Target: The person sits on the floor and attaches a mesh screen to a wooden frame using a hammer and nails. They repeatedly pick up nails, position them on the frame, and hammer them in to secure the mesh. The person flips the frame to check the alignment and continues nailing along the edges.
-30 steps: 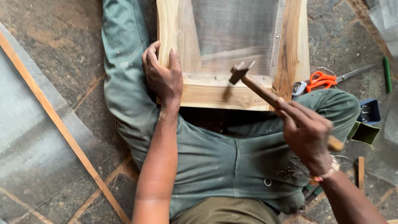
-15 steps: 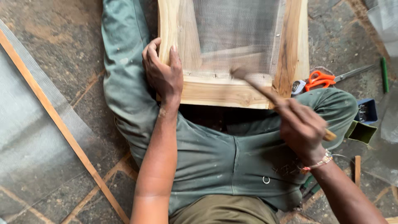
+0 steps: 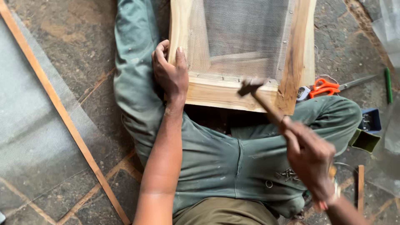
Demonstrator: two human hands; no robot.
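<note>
A wooden frame (image 3: 227, 93) covered with fine wire mesh (image 3: 243, 37) rests across my lap, on green trousers. My left hand (image 3: 170, 75) grips the frame's near left corner, fingers wrapped over its edge. My right hand (image 3: 310, 156) is closed around the wooden handle of a hammer (image 3: 260, 100). The hammer's metal head is raised a little above the frame's near rail, close to the mesh edge, and looks blurred.
Orange-handled scissors (image 3: 323, 88) lie on the stone floor right of the frame. A small blue box (image 3: 370, 121) and a green pen (image 3: 388, 84) sit further right. A long wooden strip (image 3: 62, 110) with mesh sheet lies on the left.
The hammer swung down onto the frame's near rail and is lifted again now. My left hand has stayed on the corner of the frame.
</note>
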